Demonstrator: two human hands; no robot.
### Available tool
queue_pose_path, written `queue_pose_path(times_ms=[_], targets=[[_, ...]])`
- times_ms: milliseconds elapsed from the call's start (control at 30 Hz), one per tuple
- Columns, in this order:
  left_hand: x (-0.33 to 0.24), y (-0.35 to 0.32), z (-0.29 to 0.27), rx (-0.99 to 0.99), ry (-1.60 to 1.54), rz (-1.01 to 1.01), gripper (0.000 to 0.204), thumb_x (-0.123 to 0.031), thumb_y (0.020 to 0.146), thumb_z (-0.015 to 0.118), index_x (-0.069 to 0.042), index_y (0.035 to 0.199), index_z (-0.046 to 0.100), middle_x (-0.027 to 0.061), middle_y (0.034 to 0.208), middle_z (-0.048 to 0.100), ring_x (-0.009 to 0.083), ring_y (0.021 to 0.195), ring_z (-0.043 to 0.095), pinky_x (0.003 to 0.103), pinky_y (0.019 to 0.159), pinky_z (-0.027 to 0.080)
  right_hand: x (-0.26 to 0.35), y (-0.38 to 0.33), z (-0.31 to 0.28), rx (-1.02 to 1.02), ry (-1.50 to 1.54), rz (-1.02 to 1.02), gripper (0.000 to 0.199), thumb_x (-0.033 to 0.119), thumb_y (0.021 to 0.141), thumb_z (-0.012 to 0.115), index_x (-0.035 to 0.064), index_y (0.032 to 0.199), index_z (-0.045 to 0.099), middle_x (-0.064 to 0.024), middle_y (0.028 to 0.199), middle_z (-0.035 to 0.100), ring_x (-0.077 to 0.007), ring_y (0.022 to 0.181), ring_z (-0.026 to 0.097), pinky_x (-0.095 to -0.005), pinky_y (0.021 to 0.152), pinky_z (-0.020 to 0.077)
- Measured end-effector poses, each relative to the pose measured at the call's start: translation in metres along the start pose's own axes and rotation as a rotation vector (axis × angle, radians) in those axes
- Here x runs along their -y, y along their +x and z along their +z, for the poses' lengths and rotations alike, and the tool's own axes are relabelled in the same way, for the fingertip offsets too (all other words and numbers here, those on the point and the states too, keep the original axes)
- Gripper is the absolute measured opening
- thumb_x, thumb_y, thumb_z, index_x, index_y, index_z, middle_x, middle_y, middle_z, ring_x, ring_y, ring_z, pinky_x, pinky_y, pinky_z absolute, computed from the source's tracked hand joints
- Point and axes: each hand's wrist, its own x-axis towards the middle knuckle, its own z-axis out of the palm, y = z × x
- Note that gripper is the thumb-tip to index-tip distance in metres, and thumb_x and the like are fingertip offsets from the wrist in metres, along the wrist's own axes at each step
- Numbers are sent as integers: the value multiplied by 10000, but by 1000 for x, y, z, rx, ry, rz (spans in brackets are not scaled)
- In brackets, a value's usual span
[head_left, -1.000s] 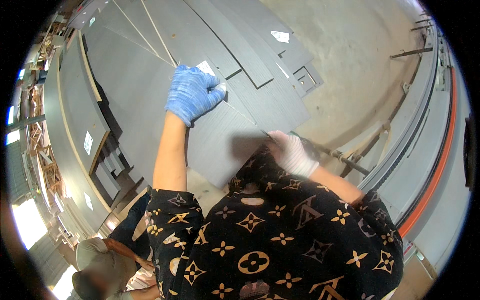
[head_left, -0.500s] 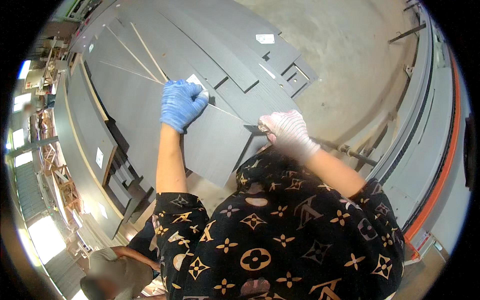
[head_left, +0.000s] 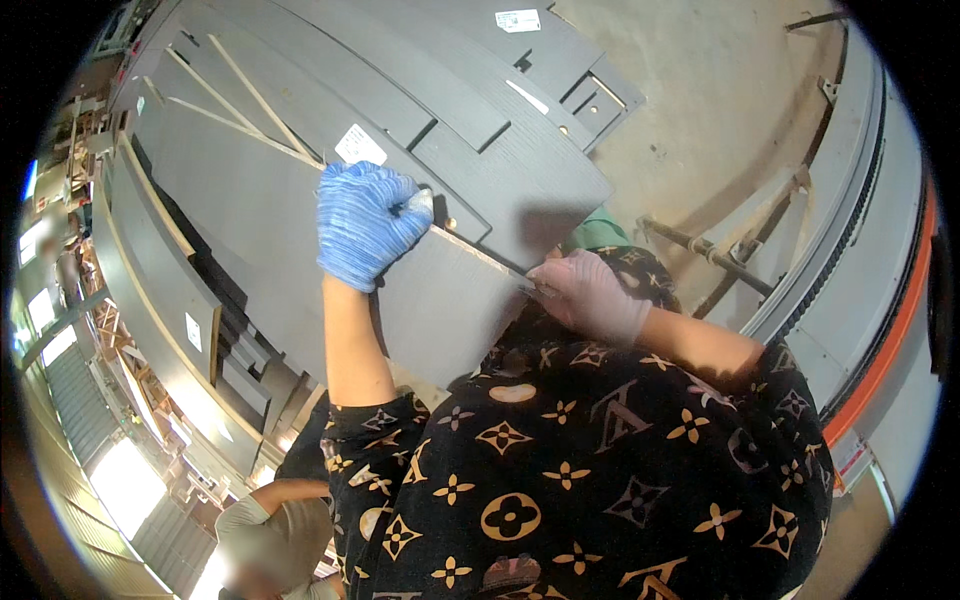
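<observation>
Many grey panels point(head_left: 270, 190) stacked, 9 to 1 o'clock. Small grey board point(head_left: 440, 300) mid-frame. Left hand point(head_left: 368, 225), blue glove, grips its 10 o'clock corner; right hand point(head_left: 590, 295), pale glove, blurred at 3 o'clock corner, grip unclear. Edge handling looks underway; done versus left: can't tell.

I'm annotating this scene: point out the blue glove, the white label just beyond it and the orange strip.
Blue glove point(head_left: 366, 228), head view, back of the hand.
White label point(head_left: 360, 145), head view, middle of its face.
Orange strip point(head_left: 870, 391), head view, lower stretch.
</observation>
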Motion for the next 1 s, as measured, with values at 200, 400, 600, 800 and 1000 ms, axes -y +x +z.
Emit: queue_pose_path(times_ms=[200, 400, 600, 800, 1000], targets=[[6, -6, 2, 19, 57, -11, 220, -213, 672, 672, -64, 531, 593, 103, 514, 531, 294, 483, 524, 377, 507, 421, -5, 5, 19, 92, -4, 16, 236, 88, 722, 667, 114, 946, 599, -89, 742, 614, -317, 699, 613, -408, 588, 477], [11, -12, 0, -2, 35, 12, 183, -189, 666, 672, -71, 544, 603, 105, 527, 540, 291, 499, 530, 376, 517, 420, 6, 15, 0, -22, -444, -7, 159, 206, 760, 659, 142, 903, 630, -53, 690, 583, -264, 671, 609, -410, 605, 446], [-1, -10, -2, 28, 4, -38, 231, -255, 692, 623, -73, 554, 647, 113, 496, 543, 294, 480, 524, 371, 577, 419, 7, 25, -22, 140, -501, -91, 120, 238, 793, 616, 136, 856, 622, -69, 644, 569, -251, 623, 610, -391, 565, 448], [-17, -11, 7, 80, 41, -25, 238, -262, 694, 622, -70, 556, 649, 115, 504, 552, 297, 468, 510, 369, 566, 428, -13, -23, 17, 134, -94, 46, 152, 191, 742, 628, 139, 879, 588, -81, 696, 581, -328, 638, 584, -413, 571, 443], [-18, -12, 11, 33, -10, 24, 254, -214, 683, 656, -49, 521, 552, 139, 498, 483, 323, 459, 493, 382, 476, 407, -10, -15, 25, 0, -90, -53, 115, 149, 762, 588, 115, 872, 589, -114, 666, 571, -335, 618, 584, -427, 527, 435]])
